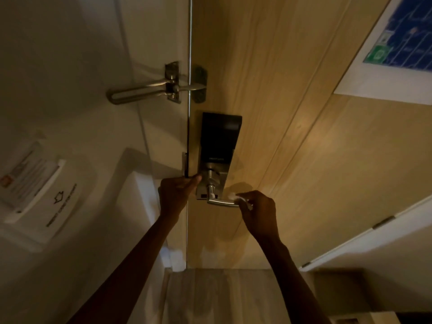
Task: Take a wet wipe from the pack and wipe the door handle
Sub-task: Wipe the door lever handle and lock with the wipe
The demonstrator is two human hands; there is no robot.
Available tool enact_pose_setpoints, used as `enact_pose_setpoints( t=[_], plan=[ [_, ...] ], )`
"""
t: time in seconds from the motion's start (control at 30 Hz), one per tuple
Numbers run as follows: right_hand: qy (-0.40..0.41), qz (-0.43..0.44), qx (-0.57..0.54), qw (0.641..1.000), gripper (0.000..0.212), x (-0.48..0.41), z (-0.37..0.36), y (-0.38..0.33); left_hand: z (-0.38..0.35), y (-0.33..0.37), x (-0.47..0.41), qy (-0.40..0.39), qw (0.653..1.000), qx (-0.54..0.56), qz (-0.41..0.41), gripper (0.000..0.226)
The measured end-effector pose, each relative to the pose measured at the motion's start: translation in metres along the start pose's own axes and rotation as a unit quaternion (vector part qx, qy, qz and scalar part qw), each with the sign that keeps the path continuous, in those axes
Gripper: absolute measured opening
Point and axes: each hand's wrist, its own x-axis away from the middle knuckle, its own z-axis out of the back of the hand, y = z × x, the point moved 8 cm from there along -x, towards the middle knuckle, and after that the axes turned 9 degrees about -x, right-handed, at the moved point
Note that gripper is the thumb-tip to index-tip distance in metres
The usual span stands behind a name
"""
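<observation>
The door handle (222, 202) is a slim lever of brushed silver metal, round in section, bending out of a short neck and running level toward 3 o'clock. It sits at the foot of a tall lock body (218, 146), glossy black plastic above and dull grey metal below, mounted near the edge of the door (292, 136). The right hand (258, 210) closes around the free end of the lever, fingers curled tight on a crumpled white wet wipe (243, 201) that is pressed against the metal; soft folds of it show above and below the knuckles. The left hand (176, 195), at 9 o'clock from the handle, rests at the door edge with fingers held together and narrow, the fingertips touching the lock's metal plate and holding nothing.

The door is pale wood-grain laminate, smooth, with long straight seams. At 12 o'clock from the lock hangs a swing-bar guard (149, 88) of satin nickel, its long loop lying against the cream wall (58, 66). At 8 o'clock a white card holder (39, 190) with printed text is fixed to that wall. At 2 o'clock a blue and green plan in a white frame (397, 47) hangs on the door. The room is dim with warm light, and the floor (222, 298) at 6 o'clock is grey-brown wood.
</observation>
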Motion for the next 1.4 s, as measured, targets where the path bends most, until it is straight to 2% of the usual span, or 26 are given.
enact_pose_setpoints(
  t=[0.1,0.2,0.33,0.4,0.57,0.77,0.93,1.2,1.4],
  plan=[
    [0.020,-0.056,-0.032,0.998,0.018,-0.009,-0.015,-0.006,0.001,0.005,0.001,-0.005,1.000,0.014,-0.005,0.023],
    [0.071,-0.078,-0.054,0.993,0.018,-0.008,-0.036,-0.019,0.001,0.008,0.001,-0.011,0.999,0.007,-0.035,0.024],
    [0.168,-0.065,-0.094,0.979,0.017,-0.001,-0.037,-0.025,0.002,0.005,0.000,-0.014,0.999,0.012,-0.026,0.026],
    [0.174,-0.046,-0.103,0.978,0.015,0.000,-0.037,-0.026,0.001,0.002,0.001,-0.016,0.999,0.027,-0.011,0.025],
    [0.058,-0.017,-0.066,0.996,0.011,-0.012,-0.057,-0.021,0.002,0.002,0.002,-0.012,0.999,0.035,-0.020,0.023],
    [-0.007,0.067,-0.078,0.995,0.022,-0.016,-0.054,-0.026,0.002,-0.001,0.002,0.001,0.999,0.042,-0.015,0.041],
    [-0.051,0.105,-0.054,0.992,0.024,-0.018,-0.047,-0.028,-0.001,0.002,0.002,0.003,1.000,0.014,-0.010,0.029],
    [-0.148,0.119,-0.009,0.982,0.034,-0.020,-0.054,-0.034,-0.002,0.000,0.000,0.007,1.000,0.005,-0.020,0.030],
    [-0.260,0.170,0.057,0.949,0.037,-0.023,-0.061,-0.037,-0.002,0.000,0.001,-0.005,1.000,0.002,-0.014,0.028]
  ],
)
